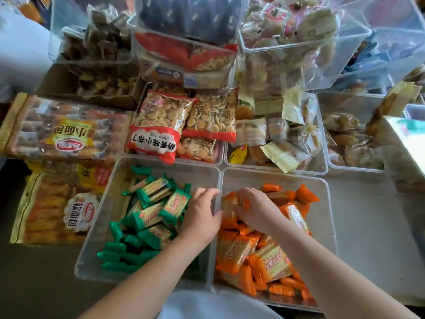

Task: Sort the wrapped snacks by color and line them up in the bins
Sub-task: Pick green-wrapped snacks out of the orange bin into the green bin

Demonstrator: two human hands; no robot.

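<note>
left hand [202, 217] is held loosely curled, empty, at the shared wall [220, 180]; right hand [255, 210] seems clamped on an orange packet [229, 210]; bin floor [243, 179] beyond is left bare.

I read 奶香味小布丁, upside down, on the red-and-clear plastic bag of round biscuits [158, 127]. The long clear bag of bread rolls [66, 132] says 小面包, and the orange bread bag [55, 210] says 软面包. Print on the green wrapped snacks [147, 217] and orange wrapped snacks [271, 261] is too small for me to read.

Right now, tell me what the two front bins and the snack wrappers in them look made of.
Left bin and right bin: clear rigid plastic, probably; contents show through the glossy walls. Green wrappers and orange wrappers: thin plastic film, possibly metallized; shiny, crinkled, with crimped ends.
</note>
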